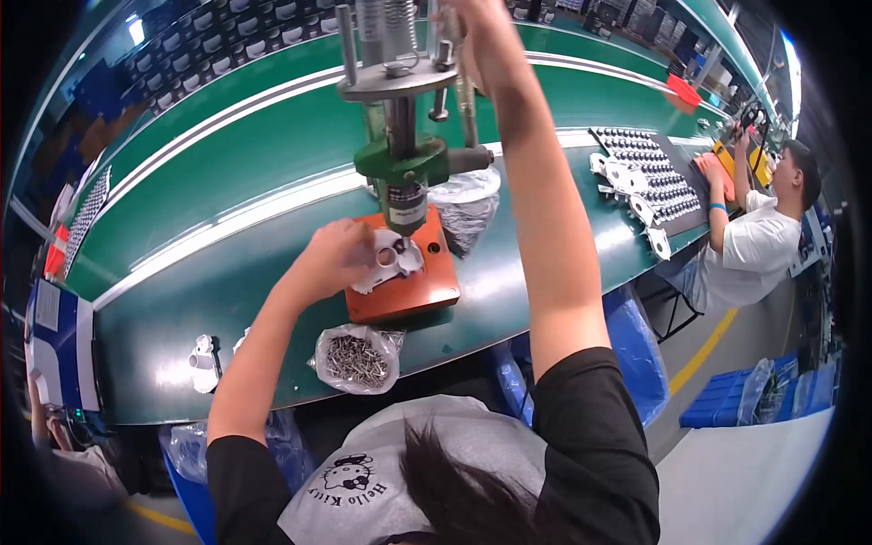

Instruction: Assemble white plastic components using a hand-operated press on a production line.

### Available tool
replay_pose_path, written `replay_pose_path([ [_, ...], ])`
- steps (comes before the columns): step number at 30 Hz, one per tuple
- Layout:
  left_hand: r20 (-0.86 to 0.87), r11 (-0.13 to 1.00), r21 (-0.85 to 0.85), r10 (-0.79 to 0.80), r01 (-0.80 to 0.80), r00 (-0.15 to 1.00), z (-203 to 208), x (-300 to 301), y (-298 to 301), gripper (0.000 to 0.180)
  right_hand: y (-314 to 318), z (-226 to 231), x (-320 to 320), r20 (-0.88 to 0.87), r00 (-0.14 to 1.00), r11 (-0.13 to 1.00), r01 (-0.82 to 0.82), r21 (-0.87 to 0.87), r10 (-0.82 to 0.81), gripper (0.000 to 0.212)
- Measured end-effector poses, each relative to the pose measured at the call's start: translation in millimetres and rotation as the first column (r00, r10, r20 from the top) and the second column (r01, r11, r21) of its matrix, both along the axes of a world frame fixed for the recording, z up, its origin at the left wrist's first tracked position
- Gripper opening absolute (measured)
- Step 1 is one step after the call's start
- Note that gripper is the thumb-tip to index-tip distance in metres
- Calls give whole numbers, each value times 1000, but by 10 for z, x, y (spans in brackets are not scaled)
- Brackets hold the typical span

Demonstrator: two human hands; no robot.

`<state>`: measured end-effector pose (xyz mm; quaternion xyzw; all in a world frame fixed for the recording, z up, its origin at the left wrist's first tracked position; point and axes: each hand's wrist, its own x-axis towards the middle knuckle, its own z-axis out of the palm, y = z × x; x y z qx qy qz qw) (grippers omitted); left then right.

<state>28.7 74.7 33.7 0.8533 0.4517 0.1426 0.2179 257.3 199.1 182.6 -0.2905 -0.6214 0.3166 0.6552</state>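
A white moulded part point(387, 259) with a round hole lies on the orange block point(407, 302) under the green press head point(402, 162). My left hand point(338, 257) is closed at the left edge of that part, its fingertips bent over it and partly hidden. At the top edge of the picture, my right hand point(474, 32) is raised beside the press column, closed around the upper end of the metal press lever point(468, 113); some of its fingers are out of sight. Close below the block sits a clear bag of small metal screws point(356, 360).
Behind the press stands a plastic bag of dark pieces point(465, 211). Another white part point(204, 363) lies at the left of the green bench point(145, 318). Rows of small dark-and-white parts point(649, 173) lie to the right, near a seated co-worker point(758, 232). Blue bins point(640, 354) stand below.
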Motion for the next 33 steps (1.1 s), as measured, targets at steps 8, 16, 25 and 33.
replay_pose_path([
  [8,454,779,-70,581,-623,676,-566,-902,720,26,-212,-1652,1592,527,628,759,650,48,-572,43],
  [16,314,774,-140,626,-617,714,-473,-1186,406,59,-930,-2944,4263,935,-303,23,950,312,-183,67],
  [25,-363,736,77,649,-672,669,-305,-1997,-1535,59,-1201,-2895,3760,792,-68,391,842,372,-607,36],
  [33,-18,726,68,687,-684,727,-759,-1779,-1636,17,-1423,-2808,3019,136,748,651,640,-408,-650,48],
])
